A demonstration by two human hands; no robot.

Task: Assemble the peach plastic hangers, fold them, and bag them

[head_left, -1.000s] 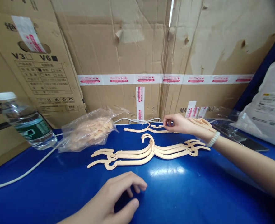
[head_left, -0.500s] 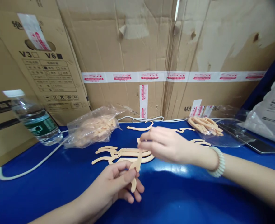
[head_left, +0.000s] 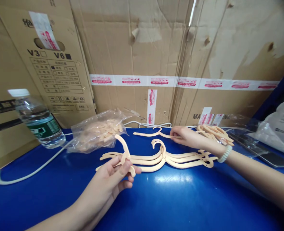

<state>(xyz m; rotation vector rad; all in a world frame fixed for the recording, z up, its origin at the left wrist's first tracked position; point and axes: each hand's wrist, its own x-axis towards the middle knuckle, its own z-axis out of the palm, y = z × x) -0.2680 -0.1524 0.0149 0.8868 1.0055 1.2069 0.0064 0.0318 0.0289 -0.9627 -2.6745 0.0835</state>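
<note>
My left hand (head_left: 113,179) pinches a small curved beige plastic hanger piece (head_left: 125,150) and holds it up above the blue table (head_left: 180,199). Just behind it lies a stack of assembled beige hangers (head_left: 161,158). My right hand (head_left: 187,137), with a bead bracelet on the wrist, reaches far back and its fingers rest on a single hanger part (head_left: 154,133) lying near the cardboard wall. Whether those fingers grip the part is not clear.
A clear bag of beige pieces (head_left: 97,133) lies at the left. A water bottle (head_left: 36,120) stands further left beside a white cable (head_left: 31,173). More beige parts on plastic (head_left: 214,133) and a white parcel bag (head_left: 281,128) sit at the right. Cardboard boxes (head_left: 156,57) wall the back.
My right hand passed the small piece to my left hand and went back to the far hanger part. My left hand now holds the piece raised and alone.
</note>
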